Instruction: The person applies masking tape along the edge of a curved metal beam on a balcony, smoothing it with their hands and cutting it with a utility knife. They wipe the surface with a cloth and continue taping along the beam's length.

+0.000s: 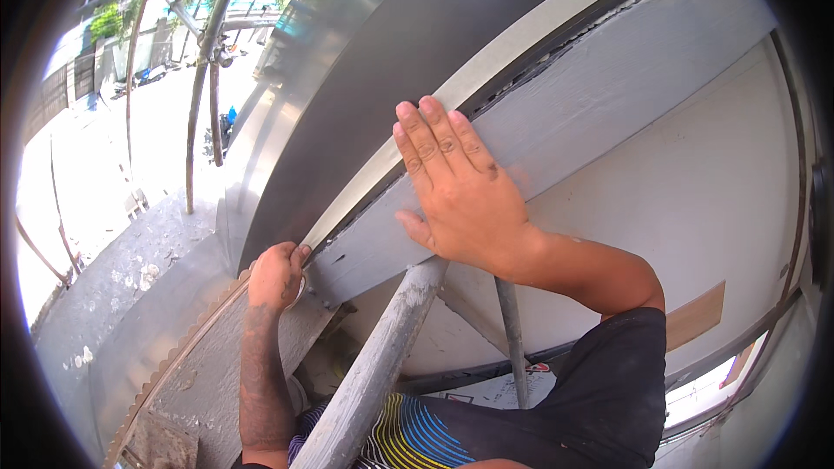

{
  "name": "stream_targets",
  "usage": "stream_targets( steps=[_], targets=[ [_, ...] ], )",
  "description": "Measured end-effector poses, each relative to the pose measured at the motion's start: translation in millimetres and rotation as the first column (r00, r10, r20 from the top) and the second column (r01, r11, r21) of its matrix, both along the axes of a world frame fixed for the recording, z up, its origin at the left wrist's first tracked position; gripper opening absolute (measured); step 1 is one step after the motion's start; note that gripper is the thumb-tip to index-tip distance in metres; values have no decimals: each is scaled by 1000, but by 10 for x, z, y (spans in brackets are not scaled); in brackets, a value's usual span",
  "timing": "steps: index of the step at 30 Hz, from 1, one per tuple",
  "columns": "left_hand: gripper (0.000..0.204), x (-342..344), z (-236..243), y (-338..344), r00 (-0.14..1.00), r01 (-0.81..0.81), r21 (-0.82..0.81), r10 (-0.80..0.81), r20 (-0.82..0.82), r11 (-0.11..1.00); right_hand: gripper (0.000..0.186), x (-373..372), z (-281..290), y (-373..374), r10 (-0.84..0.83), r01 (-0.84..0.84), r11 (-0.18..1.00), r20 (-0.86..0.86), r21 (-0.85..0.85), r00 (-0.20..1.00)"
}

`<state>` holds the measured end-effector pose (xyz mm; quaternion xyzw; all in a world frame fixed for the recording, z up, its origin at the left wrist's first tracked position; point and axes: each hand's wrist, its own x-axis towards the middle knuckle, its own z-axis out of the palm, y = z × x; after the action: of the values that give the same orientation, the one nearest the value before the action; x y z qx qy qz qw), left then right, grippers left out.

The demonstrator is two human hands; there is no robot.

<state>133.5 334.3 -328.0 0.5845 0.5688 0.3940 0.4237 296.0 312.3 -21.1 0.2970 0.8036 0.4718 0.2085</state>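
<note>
My right hand [459, 187] lies flat, fingers extended, on a long grey painted beam [608, 78], its fingertips reaching a pale metal strip [493, 50] along the beam's upper edge. Above the strip is a wide dark grey metal panel [369, 78]. My left hand [278, 274] has its fingers curled on the lower-left end of the pale strip, at the panel's edge, gripping there. A paint-streaked round tube [382, 356] rises diagonally from the bottom to just below my right hand.
Scaffold poles [208, 43] stand at upper left above a bright yard far below. A grey ledge [139, 269] with a serrated edge runs along the lower left. A thinner pole [510, 339], a white panel [686, 191] and a brown board [695, 317] are at the right.
</note>
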Motion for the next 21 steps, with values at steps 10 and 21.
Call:
stream_targets(
  steps=[10,21],
  targets=[
    [46,-80,-80,38,995,5,11,-4,-101,1000,85,100,-96,5,106,-112,993,128,36,986],
    [46,-39,-95,-35,998,-5,36,7,-63,999,85,97,-80,-42,121,-121,993,67,-8,990]
  ],
)
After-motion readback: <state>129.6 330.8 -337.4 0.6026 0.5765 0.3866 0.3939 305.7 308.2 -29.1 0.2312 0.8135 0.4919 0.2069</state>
